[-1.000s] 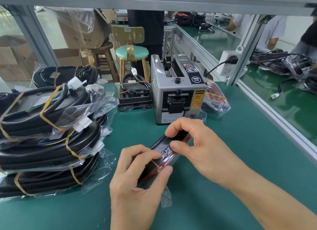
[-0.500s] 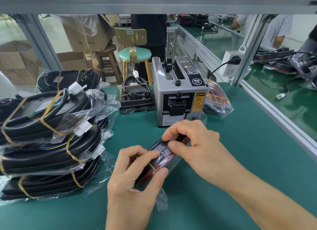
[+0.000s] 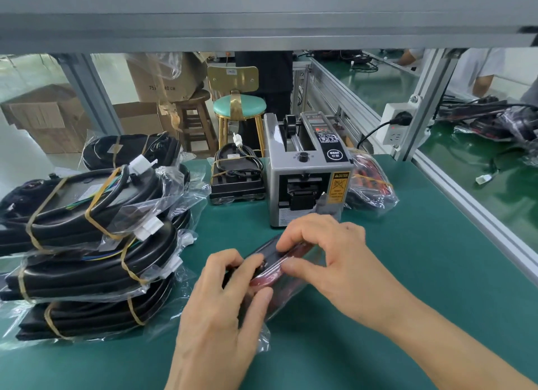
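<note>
Bright daylight behind the tape dispenser (image 3: 307, 171), soft shadows, left hand (image 3: 221, 311) and right hand (image 3: 329, 258) blurred before it, edges bowed.

Around my bench
A grey tape dispenser (image 3: 305, 183) stands far centre on my green mat (image 3: 431, 258). Bagged cable bundles (image 3: 87, 244) are stacked left, a black corded unit (image 3: 237, 177) sits just left of the dispenser, and a red bagged bundle (image 3: 371, 186) lies right of it.

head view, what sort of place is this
Probably a factory packing or assembly line: a tape dispenser on a green mat, stacked bagged cable bundles beside it, more framed benches behind. The left hand and right hand hold a bagged part.
</note>
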Demonstrator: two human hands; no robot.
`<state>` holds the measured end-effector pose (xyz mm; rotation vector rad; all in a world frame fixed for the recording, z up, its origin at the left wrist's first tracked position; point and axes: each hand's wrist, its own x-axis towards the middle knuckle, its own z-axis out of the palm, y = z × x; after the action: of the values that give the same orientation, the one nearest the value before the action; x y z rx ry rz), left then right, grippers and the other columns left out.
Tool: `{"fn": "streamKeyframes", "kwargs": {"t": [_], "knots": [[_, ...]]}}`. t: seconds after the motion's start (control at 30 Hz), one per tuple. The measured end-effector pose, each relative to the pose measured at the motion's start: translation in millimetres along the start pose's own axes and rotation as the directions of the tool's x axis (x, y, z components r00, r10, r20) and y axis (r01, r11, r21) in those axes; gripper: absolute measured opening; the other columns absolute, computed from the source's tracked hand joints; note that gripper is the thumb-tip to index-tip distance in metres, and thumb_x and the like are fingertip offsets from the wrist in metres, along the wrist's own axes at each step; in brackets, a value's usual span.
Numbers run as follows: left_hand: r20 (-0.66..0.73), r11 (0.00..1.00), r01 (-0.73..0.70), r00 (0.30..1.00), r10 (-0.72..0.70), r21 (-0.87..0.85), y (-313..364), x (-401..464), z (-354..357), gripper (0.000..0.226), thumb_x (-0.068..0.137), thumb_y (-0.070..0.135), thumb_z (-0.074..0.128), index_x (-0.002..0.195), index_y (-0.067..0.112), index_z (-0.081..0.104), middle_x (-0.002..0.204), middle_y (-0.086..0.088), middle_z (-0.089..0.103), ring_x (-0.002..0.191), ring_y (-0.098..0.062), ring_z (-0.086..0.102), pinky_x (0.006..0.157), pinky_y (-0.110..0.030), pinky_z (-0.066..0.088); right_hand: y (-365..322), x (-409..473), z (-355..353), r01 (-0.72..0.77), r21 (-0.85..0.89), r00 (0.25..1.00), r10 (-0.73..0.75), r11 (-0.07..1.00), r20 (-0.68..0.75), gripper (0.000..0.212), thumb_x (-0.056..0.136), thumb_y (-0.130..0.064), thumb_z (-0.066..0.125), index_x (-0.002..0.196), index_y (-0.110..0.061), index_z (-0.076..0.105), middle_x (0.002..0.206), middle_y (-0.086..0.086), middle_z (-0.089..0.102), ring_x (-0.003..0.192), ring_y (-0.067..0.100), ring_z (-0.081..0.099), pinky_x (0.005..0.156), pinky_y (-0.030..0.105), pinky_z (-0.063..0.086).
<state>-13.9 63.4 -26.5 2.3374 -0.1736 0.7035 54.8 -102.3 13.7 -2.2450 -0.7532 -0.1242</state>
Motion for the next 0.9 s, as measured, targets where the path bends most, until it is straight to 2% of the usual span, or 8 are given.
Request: {"fn": "streamKeyframes", "kwargs": {"t": [0.1,0.2,0.33,0.4,0.5,0.6,0.7,0.9], "knots": [[0.007,0.995,0.061,0.998,-0.061,-0.083,-5,3,0,0.045,0.07,0.037,0.068,0.114,0.028,0.063,0.11,0.021,0.046,0.093,0.011,0.052,0.081,0.0,0.035,25,-3,-12,0.056,-0.101,0.998,-0.058,0.993,-0.015,0.04,0.073,-0.036,0.075,0.107,-0.048,0.059,0.128,-0.035,0.04,0.124,-0.018,0.022,0.108,0.022,0.007],[0.038,0.98,0.078,0.997,-0.072,-0.183,-13,6,-2,0.046,0.063,0.032,0.074,0.109,0.032,0.069,0.114,0.02,0.054,0.104,0.007,0.053,0.088,0.001,0.033,46,8,-34,-0.116,0.037,0.987,0.111,0.993,0.12,0.071,0.074,-0.041,0.076,0.129,-0.061,0.034,0.14,-0.04,0.025,0.135,-0.01,0.018,0.117,0.03,0.012],[0.188,0.929,0.135,0.98,-0.072,-0.346,-21,16,-26,0.045,0.06,0.041,0.074,0.104,0.044,0.069,0.114,0.015,0.061,0.102,-0.002,0.059,0.091,-0.008,0.04,56,22,-52,-0.118,0.22,0.956,0.052,0.968,0.287,0.045,0.08,-0.025,0.076,0.117,-0.044,0.059,0.12,-0.026,0.059,0.114,-0.006,0.052,0.102,0.025,0.038],[0.263,0.928,0.193,0.959,-0.109,-0.319,-24,20,-37,0.047,0.056,0.044,0.074,0.102,0.049,0.068,0.115,0.019,0.06,0.11,0.002,0.056,0.093,-0.005,0.037,56,19,-44,-0.038,0.263,0.984,-0.009,0.964,0.175,0.026,0.08,-0.013,0.076,0.098,-0.03,0.071,0.102,-0.014,0.066,0.096,0.005,0.062,0.09,0.029,0.048],[0.243,0.997,0.077,0.967,-0.071,-0.014,-12,29,-35,0.047,0.056,0.06,0.063,0.101,0.047,0.066,0.113,0.029,0.058,0.11,0.009,0.052,0.093,-0.011,0.036,54,9,-29,0.076,0.327,0.997,-0.065,0.942,-0.043,0.017,0.075,-0.003,0.077,0.081,-0.018,0.074,0.089,-0.007,0.066,0.082,0.009,0.062,0.078,0.023,0.049],[0.276,0.986,-0.092,0.96,0.051,0.137,14,41,-14,0.055,0.066,0.063,0.057,0.117,0.044,0.057,0.121,0.033,0.05,0.111,0.006,0.048,0.096,-0.023,0.037,49,0,-17,0.235,0.051,0.948,-0.218,0.971,-0.23,0.008,0.079,-0.005,0.074,0.075,-0.012,0.074,0.083,-0.006,0.063,0.075,0.01,0.06,0.072,0.022,0.046],[0.264,0.972,-0.166,0.957,0.119,0.164,27,50,-2,0.049,0.083,0.041,0.064,0.13,0.044,0.05,0.123,0.026,0.052,0.106,-0.009,0.055,0.089,-0.033,0.046,47,-14,-11,0.372,-0.251,0.871,-0.43,0.894,-0.239,0.017,0.09,-0.012,0.06,0.078,-0.01,0.073,0.085,-0.003,0.066,0.073,0.015,0.057,0.065,0.03,0.042],[0.303,0.961,-0.218,0.94,0.159,0.171,29,48,-3,0.045,0.071,0.03,0.068,0.116,0.036,0.065,0.105,0.017,0.06,0.083,-0.011,0.057,0.065,-0.033,0.052,47,-36,-1,0.449,-0.308,0.854,-0.504,0.839,-0.127,0.018,0.078,0.005,0.066,0.084,-0.011,0.071,0.086,-0.002,0.065,0.072,0.016,0.055,0.062,0.028,0.043]]}}
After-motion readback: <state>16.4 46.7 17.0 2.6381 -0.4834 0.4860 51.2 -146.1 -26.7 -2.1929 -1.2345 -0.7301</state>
